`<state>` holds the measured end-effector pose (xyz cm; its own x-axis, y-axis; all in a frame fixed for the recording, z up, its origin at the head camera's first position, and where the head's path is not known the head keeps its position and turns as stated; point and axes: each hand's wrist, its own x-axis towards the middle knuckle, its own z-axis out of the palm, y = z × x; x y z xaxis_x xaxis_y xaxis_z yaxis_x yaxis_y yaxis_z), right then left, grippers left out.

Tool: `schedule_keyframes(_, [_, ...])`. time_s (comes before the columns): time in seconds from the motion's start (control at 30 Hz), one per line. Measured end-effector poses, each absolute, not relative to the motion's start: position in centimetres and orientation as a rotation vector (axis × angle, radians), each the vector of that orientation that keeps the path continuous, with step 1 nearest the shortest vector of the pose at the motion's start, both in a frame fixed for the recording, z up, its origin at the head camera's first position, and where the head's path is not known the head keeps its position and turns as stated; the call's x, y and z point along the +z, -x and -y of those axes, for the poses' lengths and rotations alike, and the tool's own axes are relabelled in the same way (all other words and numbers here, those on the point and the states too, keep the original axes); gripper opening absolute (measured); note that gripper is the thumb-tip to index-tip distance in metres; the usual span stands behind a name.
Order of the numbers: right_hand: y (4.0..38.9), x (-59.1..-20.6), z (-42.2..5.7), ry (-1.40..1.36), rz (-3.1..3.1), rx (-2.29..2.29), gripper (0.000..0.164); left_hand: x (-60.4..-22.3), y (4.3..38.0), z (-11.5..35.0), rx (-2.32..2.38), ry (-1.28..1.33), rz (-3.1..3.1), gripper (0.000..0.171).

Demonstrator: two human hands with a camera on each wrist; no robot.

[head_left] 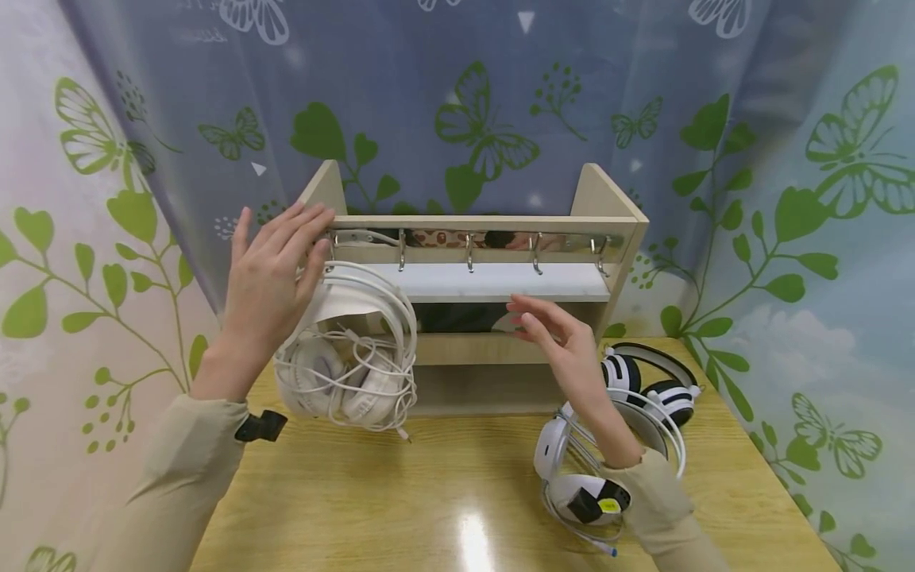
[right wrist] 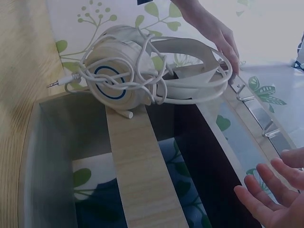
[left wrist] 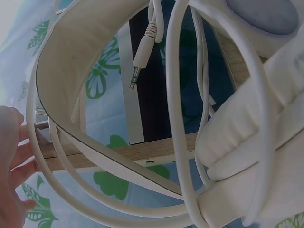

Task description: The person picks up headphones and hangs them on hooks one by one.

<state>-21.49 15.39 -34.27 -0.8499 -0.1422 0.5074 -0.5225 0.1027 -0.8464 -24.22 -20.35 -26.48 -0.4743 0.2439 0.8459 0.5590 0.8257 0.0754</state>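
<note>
White headphones [head_left: 357, 349] with a tangled white cable hang at the left end of the hook rail [head_left: 436, 239] on a small wooden shelf. My left hand [head_left: 275, 270] lies beside their headband, its extended fingers against the shelf's top left edge. In the right wrist view, the headphones [right wrist: 118, 76] hang in front of the shelf, with a cable plug [right wrist: 59, 82] sticking out. The left wrist view shows the padded headband [left wrist: 61, 76] close up. My right hand [head_left: 565, 349] hovers before the shelf's right half, fingers loosely bent and holding nothing.
Several bare metal hooks [head_left: 469, 253] run along the rail to the right. White headphones [head_left: 550, 449] with a cable lie on the wooden table [head_left: 400, 492] under my right forearm. Black-and-white headphones [head_left: 668, 397] sit behind them. A patterned curtain [head_left: 400, 95] stands behind the shelf.
</note>
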Motion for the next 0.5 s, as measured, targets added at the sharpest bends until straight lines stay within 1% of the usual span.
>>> schedule_keyframes(0.5, [20.9, -35.7, -19.8, -0.543, 2.072, 1.811, 0.034, -26.5, 24.2, 20.3, -0.438, 0.589, 2.065, 0.035])
